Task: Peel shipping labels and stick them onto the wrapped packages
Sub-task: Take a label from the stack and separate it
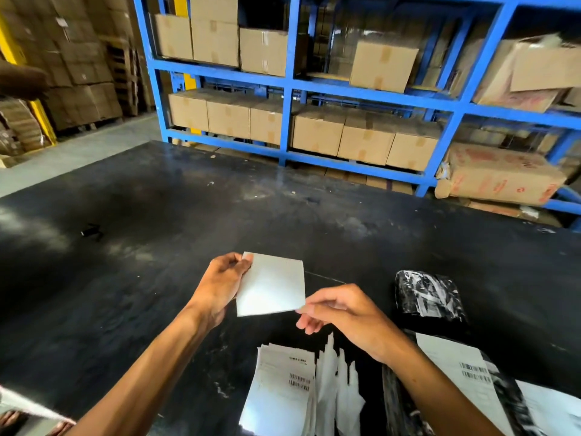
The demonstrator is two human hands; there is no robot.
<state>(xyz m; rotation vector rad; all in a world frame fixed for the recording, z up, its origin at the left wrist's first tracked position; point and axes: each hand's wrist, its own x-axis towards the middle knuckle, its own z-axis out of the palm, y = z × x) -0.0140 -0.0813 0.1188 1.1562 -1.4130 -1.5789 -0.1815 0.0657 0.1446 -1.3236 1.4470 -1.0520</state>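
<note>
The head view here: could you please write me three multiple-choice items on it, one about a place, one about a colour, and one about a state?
1. Where does the stack of printed labels lie?
A. on the shelf
B. on the black table, near edge
C. on the floor

2. What colour is the shelf rack?
A. blue
B. red
C. green

3. How is the white sheet held?
A. flat on the table
B. by one hand alone
C. between both hands

Key: 1 B, it lies on the table below the hands. 2 A, its frame is blue. 3 C, the left hand holds its left edge and the right hand pinches a corner.
</note>
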